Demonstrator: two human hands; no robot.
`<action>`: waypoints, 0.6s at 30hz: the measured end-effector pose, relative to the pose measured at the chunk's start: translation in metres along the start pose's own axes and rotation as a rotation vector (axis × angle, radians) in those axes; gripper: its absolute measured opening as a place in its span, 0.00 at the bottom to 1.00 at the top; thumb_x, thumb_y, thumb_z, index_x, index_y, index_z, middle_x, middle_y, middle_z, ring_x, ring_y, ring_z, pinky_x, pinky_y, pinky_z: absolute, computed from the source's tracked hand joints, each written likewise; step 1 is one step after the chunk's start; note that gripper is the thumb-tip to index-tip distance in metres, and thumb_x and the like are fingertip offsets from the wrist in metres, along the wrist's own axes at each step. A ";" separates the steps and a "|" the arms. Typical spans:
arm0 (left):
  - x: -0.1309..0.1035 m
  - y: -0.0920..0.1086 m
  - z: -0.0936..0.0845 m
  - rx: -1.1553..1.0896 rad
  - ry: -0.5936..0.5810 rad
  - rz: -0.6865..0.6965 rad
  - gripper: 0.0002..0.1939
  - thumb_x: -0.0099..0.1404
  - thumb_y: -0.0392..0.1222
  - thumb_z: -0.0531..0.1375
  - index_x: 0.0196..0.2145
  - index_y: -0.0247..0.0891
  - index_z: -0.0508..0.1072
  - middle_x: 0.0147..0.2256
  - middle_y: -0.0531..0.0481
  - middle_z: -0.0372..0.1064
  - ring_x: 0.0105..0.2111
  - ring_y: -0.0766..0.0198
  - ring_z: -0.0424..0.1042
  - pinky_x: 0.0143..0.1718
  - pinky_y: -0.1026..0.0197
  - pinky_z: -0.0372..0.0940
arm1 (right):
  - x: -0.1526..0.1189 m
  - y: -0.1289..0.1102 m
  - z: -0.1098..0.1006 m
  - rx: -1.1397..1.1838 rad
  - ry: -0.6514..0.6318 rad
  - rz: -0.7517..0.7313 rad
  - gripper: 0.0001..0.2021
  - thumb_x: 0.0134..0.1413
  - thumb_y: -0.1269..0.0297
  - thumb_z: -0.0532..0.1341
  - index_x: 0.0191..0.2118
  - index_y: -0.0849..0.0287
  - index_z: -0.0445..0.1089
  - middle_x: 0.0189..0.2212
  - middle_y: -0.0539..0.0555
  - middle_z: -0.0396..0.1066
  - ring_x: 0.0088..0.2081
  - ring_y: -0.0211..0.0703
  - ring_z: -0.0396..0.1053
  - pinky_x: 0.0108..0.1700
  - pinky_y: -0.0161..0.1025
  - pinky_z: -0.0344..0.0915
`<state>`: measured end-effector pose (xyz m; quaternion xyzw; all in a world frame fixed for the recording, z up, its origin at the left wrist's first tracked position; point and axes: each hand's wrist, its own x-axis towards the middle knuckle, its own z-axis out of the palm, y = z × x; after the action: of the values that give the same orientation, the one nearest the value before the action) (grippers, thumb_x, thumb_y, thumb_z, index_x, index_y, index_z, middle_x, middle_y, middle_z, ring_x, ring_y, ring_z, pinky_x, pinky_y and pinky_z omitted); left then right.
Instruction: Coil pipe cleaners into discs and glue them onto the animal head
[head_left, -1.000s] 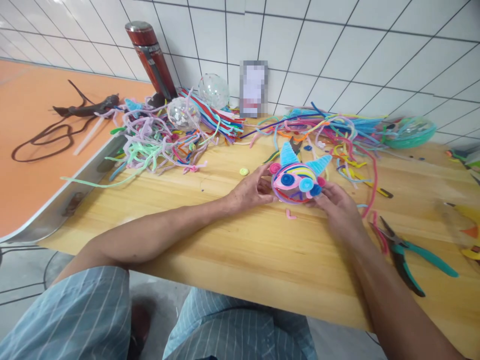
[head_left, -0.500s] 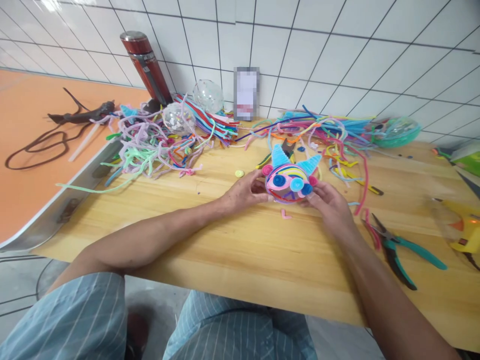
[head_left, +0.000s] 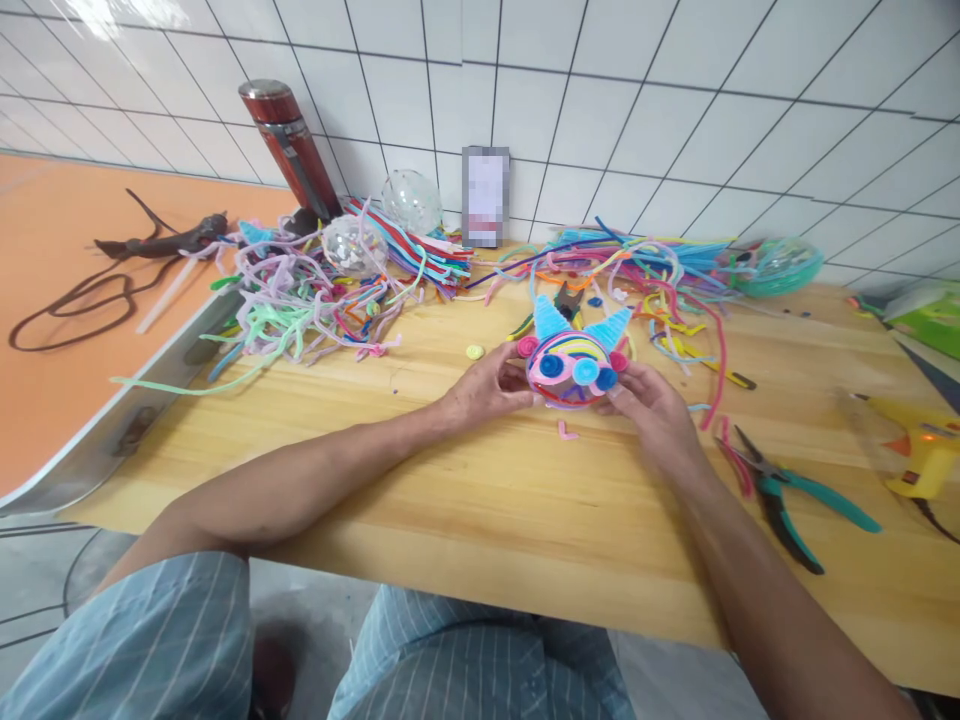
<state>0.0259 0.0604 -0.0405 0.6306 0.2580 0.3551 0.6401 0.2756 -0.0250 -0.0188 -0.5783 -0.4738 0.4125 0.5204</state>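
The toy (head_left: 568,350) hides bits of the left hand (head_left: 489,389) and right hand (head_left: 660,412). The phone (head_left: 486,197) is all blurry squares. The right edge cuts off the green thing (head_left: 928,322) and black cord (head_left: 934,518). A speck (head_left: 395,391) on the bench (head_left: 480,500) is too tiny to tell.

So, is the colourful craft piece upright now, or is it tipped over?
Upright: the craft piece, held between the left hand and the right hand, has its two light-blue horns pointing upward.
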 end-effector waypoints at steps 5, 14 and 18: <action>0.000 0.003 0.000 -0.007 -0.015 0.012 0.35 0.55 0.48 0.78 0.54 0.38 0.68 0.45 0.45 0.78 0.44 0.57 0.81 0.49 0.55 0.74 | -0.001 0.001 0.000 0.010 -0.012 0.002 0.24 0.50 0.44 0.75 0.50 0.49 0.76 0.46 0.53 0.82 0.44 0.49 0.79 0.38 0.44 0.78; 0.001 0.002 0.001 0.026 -0.008 -0.006 0.33 0.55 0.48 0.77 0.52 0.38 0.67 0.43 0.47 0.78 0.41 0.58 0.81 0.47 0.56 0.74 | 0.000 0.004 0.000 0.000 -0.012 -0.011 0.24 0.52 0.45 0.74 0.51 0.48 0.75 0.48 0.54 0.81 0.45 0.50 0.79 0.40 0.45 0.79; 0.000 0.002 0.001 0.055 0.012 -0.013 0.33 0.55 0.48 0.77 0.52 0.38 0.67 0.44 0.46 0.78 0.41 0.58 0.81 0.46 0.56 0.74 | 0.000 0.004 0.000 0.004 -0.018 -0.024 0.25 0.52 0.44 0.74 0.51 0.48 0.74 0.48 0.54 0.81 0.45 0.50 0.80 0.39 0.45 0.79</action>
<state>0.0268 0.0599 -0.0383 0.6441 0.2756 0.3478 0.6231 0.2763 -0.0249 -0.0232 -0.5677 -0.4845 0.4123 0.5225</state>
